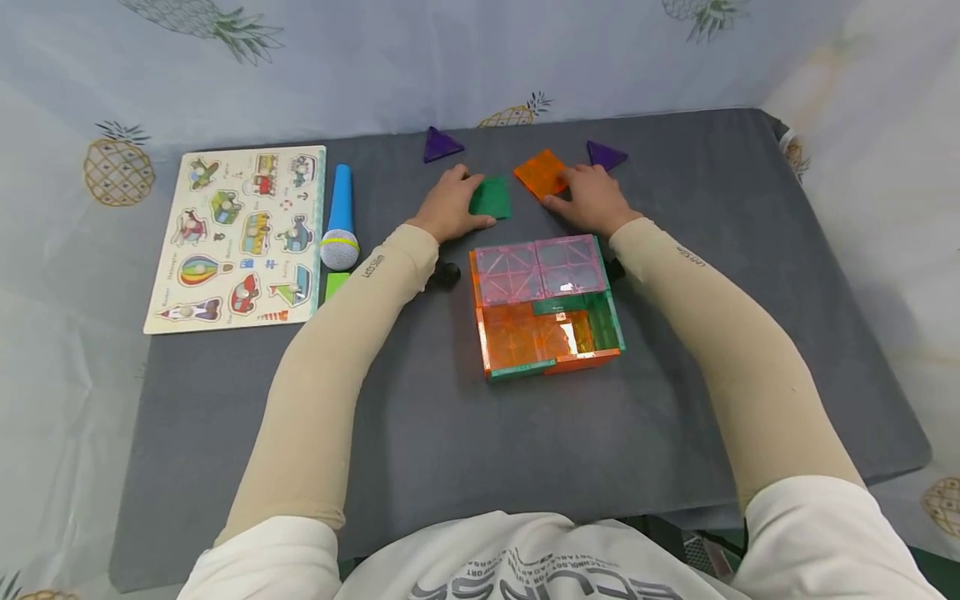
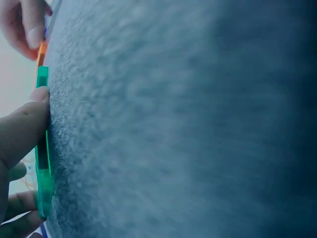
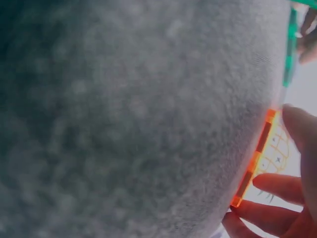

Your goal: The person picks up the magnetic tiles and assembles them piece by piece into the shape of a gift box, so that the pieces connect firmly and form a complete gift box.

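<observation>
In the head view, my left hand [image 1: 448, 206] holds a green square magnetic tile [image 1: 492, 198] at its left side, thumb and fingers on opposite edges. The left wrist view shows that tile [image 2: 44, 186] low against the cloth. To the right, my right hand [image 1: 595, 200] has thumb and fingers about the right corner of an orange square magnetic tile [image 1: 542, 173], which lies turned at an angle. Fingertips meet its edge in the right wrist view. Nearer the body stands a box of tiles [image 1: 517, 370], with two pink tiles [image 1: 540, 268] across its far part.
Purple triangle tiles [image 1: 441, 145] [image 1: 604, 155] lie behind the hands. On the left are a wooden vehicle puzzle board [image 1: 236, 237], a blue toy microphone [image 1: 341, 212] and a light green piece [image 1: 335, 285] partly behind the left sleeve. Grey cloth [image 1: 420, 450] covers the table.
</observation>
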Action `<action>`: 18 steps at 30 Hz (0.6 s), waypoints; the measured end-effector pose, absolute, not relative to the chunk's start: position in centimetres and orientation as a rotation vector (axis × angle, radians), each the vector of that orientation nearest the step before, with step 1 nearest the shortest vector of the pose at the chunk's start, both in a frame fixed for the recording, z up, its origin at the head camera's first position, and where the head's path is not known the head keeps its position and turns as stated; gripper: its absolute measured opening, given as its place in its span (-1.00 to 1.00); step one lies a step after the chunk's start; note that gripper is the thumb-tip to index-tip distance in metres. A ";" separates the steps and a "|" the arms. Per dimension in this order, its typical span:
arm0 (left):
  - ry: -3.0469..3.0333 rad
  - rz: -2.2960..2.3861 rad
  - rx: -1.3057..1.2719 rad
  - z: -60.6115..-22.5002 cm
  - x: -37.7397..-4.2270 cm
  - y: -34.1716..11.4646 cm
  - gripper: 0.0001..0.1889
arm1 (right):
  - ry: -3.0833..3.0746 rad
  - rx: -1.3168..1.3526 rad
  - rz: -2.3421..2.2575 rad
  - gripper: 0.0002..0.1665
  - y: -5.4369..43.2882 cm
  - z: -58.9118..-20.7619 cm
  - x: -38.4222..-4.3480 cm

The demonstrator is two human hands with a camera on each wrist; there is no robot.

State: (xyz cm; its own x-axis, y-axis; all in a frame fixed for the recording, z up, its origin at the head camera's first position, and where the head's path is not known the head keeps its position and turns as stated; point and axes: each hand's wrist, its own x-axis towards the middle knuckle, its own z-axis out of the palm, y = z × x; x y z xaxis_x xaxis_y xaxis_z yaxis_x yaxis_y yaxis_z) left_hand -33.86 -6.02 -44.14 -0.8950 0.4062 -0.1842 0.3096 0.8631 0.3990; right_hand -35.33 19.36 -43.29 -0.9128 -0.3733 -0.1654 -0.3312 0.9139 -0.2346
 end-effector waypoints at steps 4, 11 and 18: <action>2.778 0.489 0.547 -43.8 -33.3 -6.2 -0.20 | 2.929 -0.566 -0.257 -0.29 18.7 -43.5 -35.7; 2.783 0.348 0.637 -43.6 -33.0 -5.8 -0.18 | 2.920 -0.523 -0.206 -0.35 19.1 -43.1 -35.9; 2.765 0.505 0.665 -42.2 -31.4 -7.1 -0.21 | 2.818 -0.501 -0.483 -0.12 21.8 -40.9 -33.9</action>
